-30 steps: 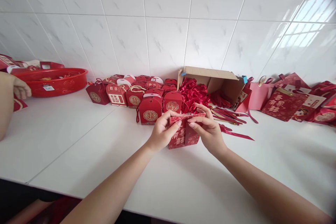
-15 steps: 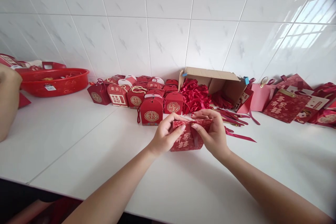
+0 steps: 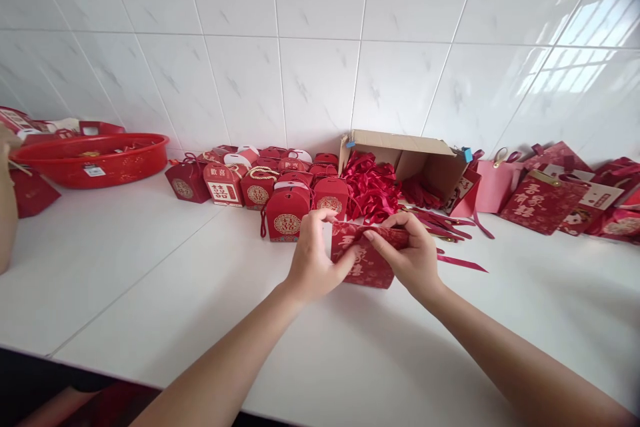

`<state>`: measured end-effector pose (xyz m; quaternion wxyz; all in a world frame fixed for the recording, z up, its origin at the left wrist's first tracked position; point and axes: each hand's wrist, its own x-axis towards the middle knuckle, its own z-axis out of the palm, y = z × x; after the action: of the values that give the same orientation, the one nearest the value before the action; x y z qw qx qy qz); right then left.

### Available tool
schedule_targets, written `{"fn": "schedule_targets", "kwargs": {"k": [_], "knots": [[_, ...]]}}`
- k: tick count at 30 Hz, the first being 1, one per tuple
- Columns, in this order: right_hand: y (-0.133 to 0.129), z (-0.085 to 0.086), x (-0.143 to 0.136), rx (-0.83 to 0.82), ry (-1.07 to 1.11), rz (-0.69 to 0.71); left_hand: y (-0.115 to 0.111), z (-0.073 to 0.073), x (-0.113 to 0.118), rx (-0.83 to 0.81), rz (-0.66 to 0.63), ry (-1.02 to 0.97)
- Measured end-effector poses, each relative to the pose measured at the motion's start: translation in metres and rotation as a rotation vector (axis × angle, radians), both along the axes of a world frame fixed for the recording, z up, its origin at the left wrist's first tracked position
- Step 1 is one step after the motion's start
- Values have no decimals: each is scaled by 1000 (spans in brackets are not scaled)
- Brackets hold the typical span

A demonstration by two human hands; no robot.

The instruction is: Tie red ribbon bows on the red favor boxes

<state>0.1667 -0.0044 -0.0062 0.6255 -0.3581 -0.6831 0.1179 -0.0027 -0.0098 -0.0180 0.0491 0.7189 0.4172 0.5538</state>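
A red patterned gift bag (image 3: 373,271) with pale lettering stands on the white table, between my two hands. My left hand (image 3: 319,255) grips its upper left side, thumb on the front. At the top right, my right hand (image 3: 407,250) pinches the bag's upper edge, with the thumb near the middle. The fingers behind the bag are partly hidden. Just behind my left hand sits a red box (image 3: 289,213) with a gold round emblem.
Behind are several small red boxes (image 3: 224,185), a cardboard box (image 3: 400,141) with red ribbons (image 3: 373,183), and bags (image 3: 543,203) at the right. A red basin (image 3: 115,163) and another person's arm (image 3: 6,200) are at the left.
My left hand has turned more upright, and the bag has shifted slightly right. The other person's arm has moved left, and a dark red box there shows more.
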Motion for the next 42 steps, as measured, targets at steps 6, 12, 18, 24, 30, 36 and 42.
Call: {"fn": "schedule_targets", "kwargs": {"k": [6,12,18,24,30,36,42], "knots": [[6,5,6,-13,46,-61,8,9,-14,-261,-100,67],[10,8,11,-18,3,-14,16,21,-28,-299,-186,-310],[-6,15,6,156,-175,80,14,27,-32,-377,-378,-674],[-19,17,-1,292,-247,138,6,30,-25,-358,-449,-639],[-20,16,-1,306,-268,168,1,32,-23,-440,-648,-548],[-21,15,0,319,-309,181,-1,31,-23,-562,-713,-499],[-24,16,-1,341,-308,212,-3,30,-23,-699,-799,-462]]}}
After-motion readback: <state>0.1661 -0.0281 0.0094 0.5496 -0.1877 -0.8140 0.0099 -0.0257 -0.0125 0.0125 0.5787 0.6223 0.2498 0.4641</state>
